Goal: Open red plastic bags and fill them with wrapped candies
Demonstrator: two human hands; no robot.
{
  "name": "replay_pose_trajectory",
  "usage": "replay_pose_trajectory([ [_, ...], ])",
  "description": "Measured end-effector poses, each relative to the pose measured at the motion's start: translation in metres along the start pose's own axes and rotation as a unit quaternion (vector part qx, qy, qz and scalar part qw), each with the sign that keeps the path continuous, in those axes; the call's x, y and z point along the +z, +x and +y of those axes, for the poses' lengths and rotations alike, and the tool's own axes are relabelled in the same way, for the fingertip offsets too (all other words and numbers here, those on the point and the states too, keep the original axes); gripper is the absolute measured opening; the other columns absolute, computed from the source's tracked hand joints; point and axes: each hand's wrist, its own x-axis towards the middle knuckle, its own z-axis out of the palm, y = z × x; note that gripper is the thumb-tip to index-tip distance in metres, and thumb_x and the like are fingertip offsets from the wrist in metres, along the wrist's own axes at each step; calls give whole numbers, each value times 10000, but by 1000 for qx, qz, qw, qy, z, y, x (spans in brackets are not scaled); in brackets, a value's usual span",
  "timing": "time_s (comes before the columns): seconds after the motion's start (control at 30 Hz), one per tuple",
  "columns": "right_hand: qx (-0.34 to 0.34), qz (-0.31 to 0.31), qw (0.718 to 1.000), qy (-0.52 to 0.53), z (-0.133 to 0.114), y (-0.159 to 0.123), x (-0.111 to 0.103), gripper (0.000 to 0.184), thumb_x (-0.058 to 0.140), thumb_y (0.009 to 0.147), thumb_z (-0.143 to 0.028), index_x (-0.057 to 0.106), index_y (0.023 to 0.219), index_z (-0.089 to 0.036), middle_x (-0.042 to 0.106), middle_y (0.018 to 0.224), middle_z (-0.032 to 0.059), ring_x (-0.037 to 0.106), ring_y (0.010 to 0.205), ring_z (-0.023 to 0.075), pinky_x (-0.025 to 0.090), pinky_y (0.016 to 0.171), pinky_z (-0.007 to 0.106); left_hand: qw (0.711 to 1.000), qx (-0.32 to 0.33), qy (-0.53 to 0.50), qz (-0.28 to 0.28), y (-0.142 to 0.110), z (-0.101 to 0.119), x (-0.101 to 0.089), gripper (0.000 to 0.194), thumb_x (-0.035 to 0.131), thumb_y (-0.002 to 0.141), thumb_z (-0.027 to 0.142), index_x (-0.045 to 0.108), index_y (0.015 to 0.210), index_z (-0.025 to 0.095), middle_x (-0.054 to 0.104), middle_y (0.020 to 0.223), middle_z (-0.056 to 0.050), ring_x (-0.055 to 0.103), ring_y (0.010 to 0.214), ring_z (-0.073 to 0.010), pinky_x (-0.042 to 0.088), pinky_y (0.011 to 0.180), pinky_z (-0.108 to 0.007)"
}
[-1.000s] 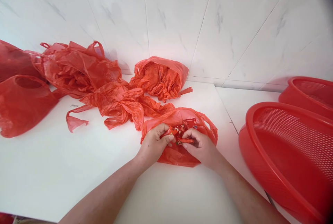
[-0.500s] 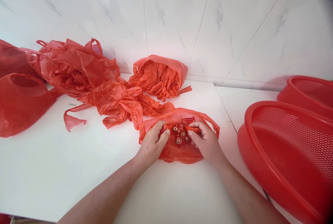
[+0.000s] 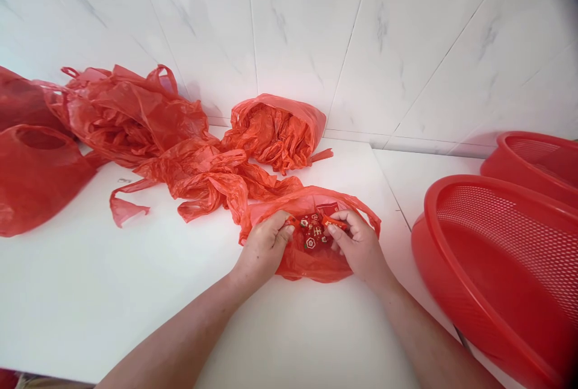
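Note:
An open red plastic bag (image 3: 311, 268) lies on the white table, with both hands over its mouth. Inside it are dark red packets (image 3: 312, 233) printed with white flowers and gold characters. My right hand (image 3: 359, 244) is closed, pinching a small orange-red wrapped piece (image 3: 335, 223) with pale lettering between thumb and forefinger. On the bag's left side my left hand (image 3: 266, 244) is closed too, thumb against forefinger. A small bit of orange-red shows at its fingertips, too little to name.
Crumpled red plastic bags (image 3: 198, 178) spread across the table at left and centre. Another bag stuffed with red plastic (image 3: 275, 133) rests against the tiled wall (image 3: 298, 28). Two red perforated baskets (image 3: 433, 244) stand at right. A fuller red bag (image 3: 40, 190) sits at far left.
My left hand has shifted slightly left and down, drawing a little away from the right. The piece in my right hand has turned, showing its lettering. The surrounding bags and baskets look unchanged.

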Motion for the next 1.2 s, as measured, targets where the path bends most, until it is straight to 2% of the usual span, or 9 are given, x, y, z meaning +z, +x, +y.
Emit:
replay_pose_trajectory([
  [0.2, -5, 7, 1000, 3, -1, -1, -1, 191, 489, 877, -409, 520, 911, -224, 621, 752, -1, 561, 589, 131, 474, 572, 274, 1000, 9, 16, 11, 0, -1, 0, 224, 360, 899, 278, 398, 687, 215, 487, 638, 32, 442, 578, -123, 337, 536, -235],
  [0.4, -6, 20, 1000, -4, -5, 0, 0, 217, 550, 835, -424, 579, 896, -217, 606, 746, 5, 555, 594, 138, 486, 570, 281, 998, -1, 38, 42, 2, -2, 5, 201, 422, 888, 311, 516, 743, 209, 539, 663, 30, 489, 608, -131, 383, 587, -246],
  [0.57, -26, 27, 999, -13, -5, 1, 0, 175, 552, 836, -381, 598, 904, -226, 601, 797, 8, 561, 658, 146, 482, 606, 280, 996, 62, 32, 46, 2, -4, 8, 158, 477, 866, 227, 625, 922, 240, 651, 914, 1, 585, 862, -164, 442, 785, -274],
  [0.67, -34, 31, 999, -3, -4, 1, 2, 113, 553, 831, -333, 571, 862, -225, 591, 817, 2, 557, 684, 142, 470, 615, 266, 995, 85, 45, 35, 1, -6, 8, 230, 469, 858, 170, 635, 989, 260, 643, 978, -10, 584, 920, -170, 454, 809, -283],
  [0.77, -25, 37, 999, -19, -3, 1, 2, 87, 539, 831, -305, 536, 807, -221, 573, 776, -7, 530, 632, 130, 437, 573, 257, 993, 92, 59, 32, 1, -8, 8, 265, 446, 868, 151, 633, 1016, 265, 638, 1000, -16, 582, 935, -171, 460, 816, -293],
  [0.9, -10, 32, 999, -39, -4, 0, 0, 123, 512, 850, -312, 510, 774, -215, 547, 732, -21, 505, 569, 115, 401, 533, 252, 993, 88, 69, 24, 2, -10, 8, 292, 427, 875, 148, 617, 1061, 268, 652, 1045, -12, 587, 973, -180, 454, 856, -315],
  [1.03, -10, 22, 999, -36, -5, -1, -1, 131, 507, 857, -317, 509, 777, -214, 550, 735, -26, 505, 560, 108, 398, 537, 249, 996, 48, 71, 27, 1, -9, 9, 280, 494, 856, 214, 581, 1116, 269, 660, 1091, -4, 595, 1005, -201, 460, 859, -332],
  [1.2, -3, 34, 999, -16, -3, 2, 1, 136, 546, 836, -346, 546, 795, -217, 572, 744, -20, 511, 576, 117, 433, 552, 253, 997, 21, 68, 10, 1, -5, 8, 152, 523, 843, 248, 611, 966, 266, 682, 940, 30, 622, 850, -166, 474, 733, -284],
])
